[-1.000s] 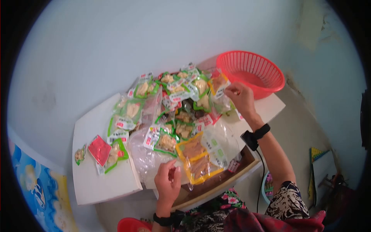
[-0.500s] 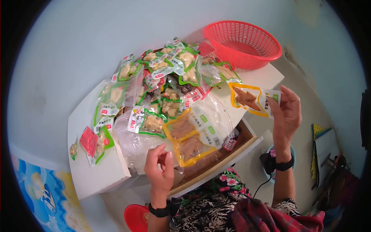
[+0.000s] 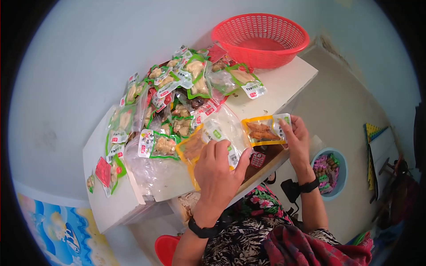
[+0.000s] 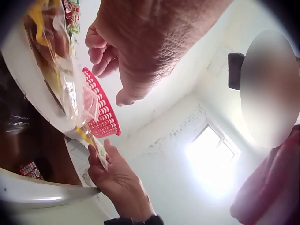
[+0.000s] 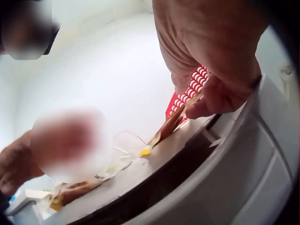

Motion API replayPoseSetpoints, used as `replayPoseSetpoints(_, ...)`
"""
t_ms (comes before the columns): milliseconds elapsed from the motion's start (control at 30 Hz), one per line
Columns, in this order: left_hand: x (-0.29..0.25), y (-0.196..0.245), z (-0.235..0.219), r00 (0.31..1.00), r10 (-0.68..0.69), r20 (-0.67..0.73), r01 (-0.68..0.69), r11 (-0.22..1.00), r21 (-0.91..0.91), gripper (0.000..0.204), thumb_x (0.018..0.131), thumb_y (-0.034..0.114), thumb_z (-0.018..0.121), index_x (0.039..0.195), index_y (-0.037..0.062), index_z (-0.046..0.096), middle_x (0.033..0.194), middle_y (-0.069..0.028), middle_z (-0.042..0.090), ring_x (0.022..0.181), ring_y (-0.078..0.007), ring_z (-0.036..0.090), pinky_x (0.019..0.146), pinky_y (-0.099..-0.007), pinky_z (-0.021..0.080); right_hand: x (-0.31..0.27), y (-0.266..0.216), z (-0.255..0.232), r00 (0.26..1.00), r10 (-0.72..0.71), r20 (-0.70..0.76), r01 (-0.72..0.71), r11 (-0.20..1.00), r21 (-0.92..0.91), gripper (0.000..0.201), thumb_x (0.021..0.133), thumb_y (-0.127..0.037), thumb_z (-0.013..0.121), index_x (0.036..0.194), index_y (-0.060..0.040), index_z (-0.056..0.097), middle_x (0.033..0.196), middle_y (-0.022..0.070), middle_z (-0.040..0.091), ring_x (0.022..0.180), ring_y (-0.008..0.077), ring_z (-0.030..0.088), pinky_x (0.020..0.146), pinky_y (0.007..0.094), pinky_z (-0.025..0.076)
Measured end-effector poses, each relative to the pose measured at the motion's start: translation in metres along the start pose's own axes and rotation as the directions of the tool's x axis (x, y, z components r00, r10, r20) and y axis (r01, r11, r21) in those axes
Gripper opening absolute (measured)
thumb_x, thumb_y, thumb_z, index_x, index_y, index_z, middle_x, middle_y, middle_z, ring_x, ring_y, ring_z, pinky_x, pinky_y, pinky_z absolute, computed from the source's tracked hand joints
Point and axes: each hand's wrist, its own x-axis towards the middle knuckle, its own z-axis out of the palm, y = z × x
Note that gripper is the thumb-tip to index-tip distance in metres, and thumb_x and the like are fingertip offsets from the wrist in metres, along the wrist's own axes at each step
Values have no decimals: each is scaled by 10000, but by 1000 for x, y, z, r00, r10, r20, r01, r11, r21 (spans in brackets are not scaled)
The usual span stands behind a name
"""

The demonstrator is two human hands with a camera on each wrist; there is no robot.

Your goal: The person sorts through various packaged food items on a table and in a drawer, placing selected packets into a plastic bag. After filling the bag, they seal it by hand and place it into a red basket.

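My right hand [image 3: 298,144] pinches the white label end of a yellow-edged, vacuum-packed food packet [image 3: 261,131] with brown pieces inside. This packet is held over the right part of the open drawer. My left hand [image 3: 219,175] is over another yellow-edged packet [image 3: 191,148] and partly hides it in the head view. In the left wrist view the left hand [image 4: 145,42] has loosely bent fingers with nothing between them. Clear plastic bagging [image 3: 153,177] spreads around the packets at the table's front. Behind it rises a heap of green-edged food packets [image 3: 197,75].
A red plastic basket [image 3: 262,55] stands at the table's back right. Several packets, one of them red [image 3: 103,172], lie on the left tabletop [image 3: 106,208]. The open drawer [image 3: 271,160] projects toward the person. A blue basin [image 3: 341,177] with wrapped items sits on the floor.
My right hand took the yellow-edged packet from beside the basket and carried it toward the person, then leftward over the drawer. My left hand moved up and right over the other yellow-edged packets.
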Motion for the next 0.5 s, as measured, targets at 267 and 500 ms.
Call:
replayPoseSetpoints(267,21,5,36,996,28,85,-43,983,176,366,867,308,832,836,58,566,807,-97,598,817,-321,598,733,-462,480,-14,-9,-4,988,-72,134,77,996,-37,245,991,-197,740,1119,2,673,937,-9,686,839,43,602,713,217,484)
replayPoseSetpoints(500,10,-2,30,986,-136,94,150,975,-164,161,933,122,745,895,32,617,758,-75,624,664,-221,611,613,-366,489,-17,-37,-15,998,-50,28,45,989,144,192,1014,-184,717,1115,-26,673,916,-6,697,738,34,606,606,196,453)
